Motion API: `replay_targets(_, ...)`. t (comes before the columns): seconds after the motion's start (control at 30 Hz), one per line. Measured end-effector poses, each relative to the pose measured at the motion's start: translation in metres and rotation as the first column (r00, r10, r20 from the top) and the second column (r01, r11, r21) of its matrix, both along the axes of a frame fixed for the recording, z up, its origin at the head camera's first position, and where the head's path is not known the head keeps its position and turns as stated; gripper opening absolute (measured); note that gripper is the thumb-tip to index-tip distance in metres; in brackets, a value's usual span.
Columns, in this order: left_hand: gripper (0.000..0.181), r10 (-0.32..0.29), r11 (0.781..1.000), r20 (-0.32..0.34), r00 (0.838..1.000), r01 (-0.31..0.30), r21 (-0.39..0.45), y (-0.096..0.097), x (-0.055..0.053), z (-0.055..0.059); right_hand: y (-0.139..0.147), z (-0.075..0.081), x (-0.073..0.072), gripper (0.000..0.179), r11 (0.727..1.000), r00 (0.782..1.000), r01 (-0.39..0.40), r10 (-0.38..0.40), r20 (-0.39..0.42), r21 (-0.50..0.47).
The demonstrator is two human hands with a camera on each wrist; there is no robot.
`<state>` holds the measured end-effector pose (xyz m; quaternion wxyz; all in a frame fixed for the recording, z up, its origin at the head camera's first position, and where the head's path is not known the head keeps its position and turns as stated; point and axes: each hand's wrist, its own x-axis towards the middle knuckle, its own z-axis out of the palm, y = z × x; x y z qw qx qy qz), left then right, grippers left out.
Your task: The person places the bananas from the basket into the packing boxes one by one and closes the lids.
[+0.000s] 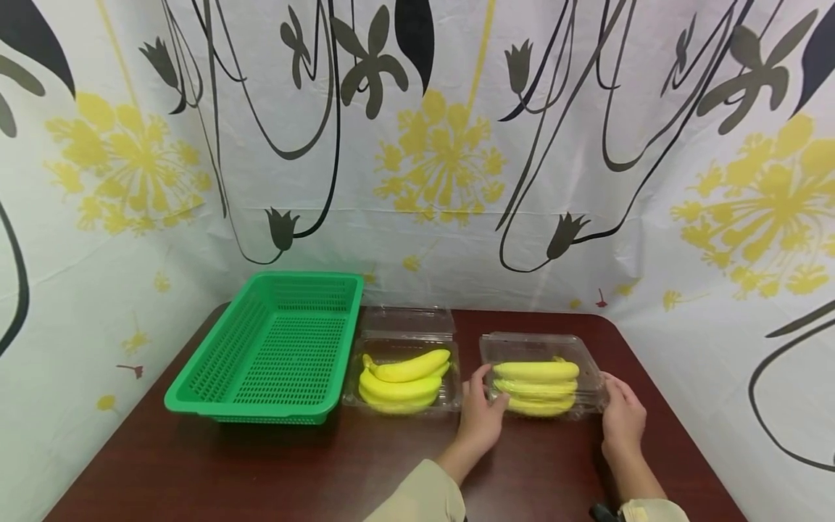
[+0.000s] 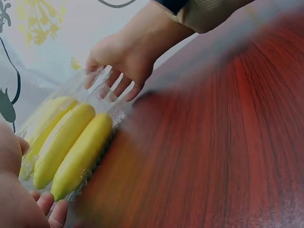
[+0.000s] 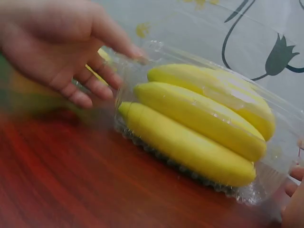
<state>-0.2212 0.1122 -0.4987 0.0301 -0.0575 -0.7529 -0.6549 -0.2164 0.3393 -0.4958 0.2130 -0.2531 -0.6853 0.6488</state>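
Observation:
A clear plastic clamshell box [image 1: 590,362] stands at the right of the table with several yellow bananas [image 1: 535,388] lying side by side in it. Its lid lies over the fruit. My left hand [image 1: 481,417] holds the box's left end, the thumb toward the front and the fingers along the side. At the opposite end my right hand [image 1: 622,417] grips the right edge. In the left wrist view the right hand [image 2: 126,59] has its thumb and fingers at the box corner. The right wrist view shows the left hand's [image 3: 52,45] thumb against the lid edge.
Just left stands a second clear box [image 1: 352,399], its lid [image 1: 407,322] folded back, with several bananas [image 1: 401,391] inside. A green slotted basket [image 1: 261,412] sits farther left on the dark red table [image 1: 293,478]. Patterned cloth [image 1: 450,275] hangs behind and at both sides.

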Motion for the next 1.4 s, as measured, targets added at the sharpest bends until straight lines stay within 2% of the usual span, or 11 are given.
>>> replay_targets(0.1, 0.052, -0.006, 1.0, 0.042, 0.999, 0.005, 0.024, -0.0015, -0.0015, 0.0011, 0.0007, -0.0009, 0.0028, 0.043, 0.997, 0.998, -0.06, 0.057, 0.036, 0.058)
replay_targets(0.23, 0.054, -0.041, 0.994, 0.089, 0.995, 0.031, 0.109, -0.0025, -0.0038, 0.0031, 0.0023, -0.0014, 0.0042, 0.043, 0.989, 0.994, -0.092, 0.084, 0.064, 0.12)
replay_targets(0.37, 0.055, -0.066, 0.979, 0.122, 0.99, 0.04, 0.201, -0.0017, -0.0054, 0.0046, 0.0041, -0.0016, 0.004, 0.042, 0.99, 0.995, -0.091, 0.087, 0.048, 0.108)
replay_targets(0.43, 0.056, -0.07, 0.971, 0.141, 0.988, 0.035, 0.235, -0.0009, -0.0058, 0.0047, 0.0047, -0.0014, 0.0033, 0.041, 0.993, 0.995, -0.095, 0.093, 0.036, 0.069)
replay_targets(0.6, 0.058, -0.076, 0.965, 0.179, 0.981, 0.027, 0.262, 0.0007, -0.0054, 0.0042, 0.0068, -0.0008, 0.0016, 0.038, 0.992, 0.992, -0.126, 0.126, 0.018, -0.002)
replay_targets(0.8, 0.062, -0.087, 0.959, 0.222, 0.971, 0.021, 0.282, 0.0024, -0.0054, 0.0027, 0.0079, 0.0007, 0.0028, 0.04, 0.987, 0.987, -0.156, 0.157, 0.035, -0.042)
replay_targets(1.03, 0.064, -0.073, 0.95, 0.234, 0.969, -0.005, 0.314, 0.0043, -0.0059, 0.0001, 0.0071, 0.0029, 0.0054, 0.042, 0.982, 0.981, -0.186, 0.187, 0.054, -0.022)
replay_targets(1.4, 0.065, -0.042, 0.944, 0.242, 0.969, -0.041, 0.328, 0.0072, -0.0054, 0.0003, 0.006, 0.0024, 0.0062, 0.04, 0.978, 0.977, -0.209, 0.208, 0.032, 0.018)
